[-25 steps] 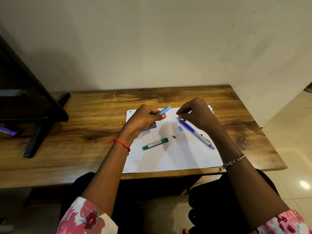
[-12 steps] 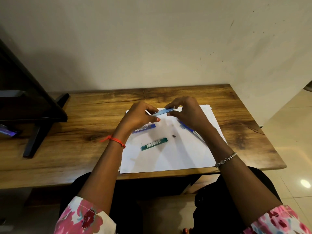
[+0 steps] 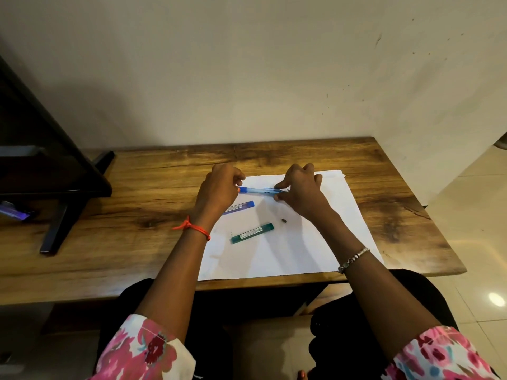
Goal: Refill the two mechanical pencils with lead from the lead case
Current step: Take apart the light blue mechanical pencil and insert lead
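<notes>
In the head view, at the centre of the frame, the light-blue pencil is held level just above the white paper, one end in each hand; the left hand has its fingers curled round the darker blue end, and the right hand pinches the other end between thumb and fingertips, with the rest of its fingers raised; just what the right fingertips are doing at that end is too small to tell, though it may be a cap or a lead being worked there. Below the pencil the blue lead case lies on the paper, partly under the left wrist; lower, near the middle of the sheet, lies the green lead case, and to its right a small dark piece, apart from both. The second pencil cannot be seen here. The paper sits on the wooden table; a black stand fills the left of the frame. The pencil is probably light, stiff and smooth plastic, best held by the barrel with one hand while the other works the end; the leads will likely be thin and brittle, so they call for a soft pinch and a straight feed.
</notes>
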### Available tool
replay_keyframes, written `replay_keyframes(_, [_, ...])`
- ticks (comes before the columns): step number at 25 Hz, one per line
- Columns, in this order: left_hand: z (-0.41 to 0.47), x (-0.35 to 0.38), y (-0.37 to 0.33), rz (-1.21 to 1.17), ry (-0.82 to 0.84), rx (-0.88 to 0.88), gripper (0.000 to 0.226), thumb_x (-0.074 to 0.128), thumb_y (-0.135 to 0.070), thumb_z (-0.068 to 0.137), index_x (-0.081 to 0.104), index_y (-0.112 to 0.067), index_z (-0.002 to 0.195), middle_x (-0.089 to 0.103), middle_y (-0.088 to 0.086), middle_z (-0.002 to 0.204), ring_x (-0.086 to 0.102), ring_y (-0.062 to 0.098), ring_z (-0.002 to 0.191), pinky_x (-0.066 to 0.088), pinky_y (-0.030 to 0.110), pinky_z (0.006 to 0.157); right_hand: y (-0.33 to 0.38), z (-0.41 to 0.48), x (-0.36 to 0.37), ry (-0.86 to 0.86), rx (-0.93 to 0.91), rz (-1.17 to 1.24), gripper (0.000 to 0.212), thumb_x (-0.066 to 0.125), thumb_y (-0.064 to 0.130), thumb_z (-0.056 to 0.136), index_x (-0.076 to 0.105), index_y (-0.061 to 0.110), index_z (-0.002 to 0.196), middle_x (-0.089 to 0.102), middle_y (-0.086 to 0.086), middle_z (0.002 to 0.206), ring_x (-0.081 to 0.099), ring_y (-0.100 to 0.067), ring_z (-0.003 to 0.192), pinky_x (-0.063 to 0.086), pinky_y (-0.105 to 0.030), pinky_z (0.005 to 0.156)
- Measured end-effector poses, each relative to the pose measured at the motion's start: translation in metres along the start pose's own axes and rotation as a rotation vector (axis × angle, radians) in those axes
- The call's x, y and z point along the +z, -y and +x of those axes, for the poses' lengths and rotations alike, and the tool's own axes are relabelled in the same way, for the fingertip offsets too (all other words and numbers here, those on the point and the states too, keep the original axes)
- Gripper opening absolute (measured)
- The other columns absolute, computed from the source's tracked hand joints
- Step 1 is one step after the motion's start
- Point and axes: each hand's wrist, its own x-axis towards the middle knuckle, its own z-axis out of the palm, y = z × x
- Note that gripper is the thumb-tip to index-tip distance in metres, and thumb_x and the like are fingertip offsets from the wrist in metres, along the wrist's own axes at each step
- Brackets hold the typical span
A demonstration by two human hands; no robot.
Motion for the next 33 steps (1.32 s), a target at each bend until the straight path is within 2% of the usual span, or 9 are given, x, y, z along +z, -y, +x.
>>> replay_keyframes(4, [-0.002, -0.006, -0.005, -0.015, -0.009, 0.009, 0.018, 0.061, 0.001, 0.081, 0.068, -0.004, 0.097, 0.069, 0.015, 0.098, 0.062, 0.023, 0.086, 0.05, 0.035, 0.078, -0.003, 0.001, -0.004, 0.025, 0.012, 0.009, 0.032, 0.068, 0.017, 0.083, 0.067, 0.01, 0.114, 0.051, -0.011, 0.121, 0.033, -0.031, 0.12, 0.026, -0.039, 0.092])
replay_keyframes(10, [-0.013, -0.006, -0.005, 0.276, 0.221, 0.016, 0.021, 0.078, -0.024, 0.068, 0.071, -0.01, 0.083, 0.065, 0.007, 0.096, 0.057, 0.021, 0.082, 0.036, 0.029, 0.062, -0.006, 0.003, -0.017, -0.091, 0.066, 0.242, 0.022, 0.07, 0.02, 0.081, 0.073, 0.012, 0.101, 0.056, -0.01, 0.117, 0.035, -0.029, 0.121, 0.025, -0.034, 0.092])
replay_keyframes(13, [-0.011, -0.002, -0.007, 0.265, 0.2, 0.026, 0.019, 0.076, -0.026, 0.07, 0.071, -0.011, 0.08, 0.067, 0.007, 0.094, 0.059, 0.022, 0.081, 0.038, 0.028, 0.061, -0.002, 0.001, -0.022, -0.083, 0.003, 0.334, 0.021, 0.071, 0.02, 0.08, 0.074, 0.008, 0.097, 0.065, -0.012, 0.108, 0.051, -0.024, 0.107, 0.04, -0.033, 0.088])
replay_keyframes(15, [-0.01, -0.001, -0.011, 0.153, 0.134, 0.028, 0.018, 0.076, -0.029, 0.07, 0.072, -0.013, 0.077, 0.07, 0.004, 0.085, 0.06, 0.019, 0.074, 0.04, 0.026, 0.059, 0.003, -0.004, -0.024, -0.018, -0.05, 0.429, 0.02, 0.072, 0.02, 0.079, 0.075, 0.005, 0.092, 0.072, -0.013, 0.095, 0.06, -0.015, 0.08, 0.044, -0.024, 0.069])
replay_keyframes(19, [-0.012, -0.001, -0.021, -0.12, 0.047, 0.046, 0.016, 0.079, -0.025, 0.065, 0.072, -0.013, 0.073, 0.072, 0.005, 0.075, 0.064, 0.015, 0.067, 0.047, 0.025, 0.058, 0.006, -0.007, -0.024, 0.083, -0.034, 0.539, 0.018, 0.072, 0.018, 0.079, 0.077, 0.001, 0.08, 0.07, -0.005, 0.061, 0.054, -0.003, 0.053, 0.037, -0.011, 0.05])
replay_keyframes(22, [-0.011, -0.004, -0.022, -0.379, 0.167, -0.01, 0.018, 0.076, -0.017, 0.07, 0.073, -0.008, 0.086, 0.073, 0.013, 0.084, 0.069, 0.019, 0.071, 0.054, 0.031, 0.07, 0.002, -0.006, -0.03, 0.111, 0.036, 0.669, 0.013, 0.072, 0.017, 0.079, 0.076, 0.005, 0.073, 0.056, 0.01, 0.039, 0.043, -0.001, 0.038, 0.032, -0.009, 0.041])
replay_keyframes(26, [-0.013, -0.008, -0.02, -0.745, 0.381, -0.136, 0.017, 0.063, -0.007, 0.082, 0.068, 0.0, 0.096, 0.07, 0.017, 0.091, 0.071, 0.014, 0.064, 0.057, 0.021, 0.059, 0.0, -0.007, -0.037, 0.149, 0.118, 0.843, 0.01, 0.073, 0.017, 0.078, 0.074, 0.009, 0.072, 0.065, 0.0, 0.052, 0.049, -0.009, 0.048, 0.043, -0.017, 0.049])
replay_keyframes(30, [-0.012, -0.007, -0.022, -0.828, 0.394, -0.231, 0.014, 0.065, -0.008, 0.08, 0.069, 0.0, 0.091, 0.073, 0.01, 0.078, 0.071, 0.017, 0.065, 0.058, 0.023, 0.057, 0.002, -0.007, -0.038, 0.142, 0.2, 0.888, 0.02, 0.07, 0.015, 0.08, 0.073, -0.002, 0.091, 0.068, -0.009, 0.069, 0.06, -0.011, 0.052, 0.053, -0.017, 0.054])
replay_keyframes(33, [-0.011, -0.006, -0.021, -0.846, 0.414, -0.245, 0.011, 0.064, -0.008, 0.08, 0.069, -0.001, 0.088, 0.074, 0.001, 0.066, 0.071, 0.017, 0.066, 0.058, 0.024, 0.059, 0.003, -0.009, -0.037, 0.147, 0.206, 0.968, 0.02, 0.069, 0.01, 0.081, 0.071, -0.006, 0.093, 0.068, -0.011, 0.07, 0.063, -0.015, 0.052, 0.056, -0.019, 0.057])
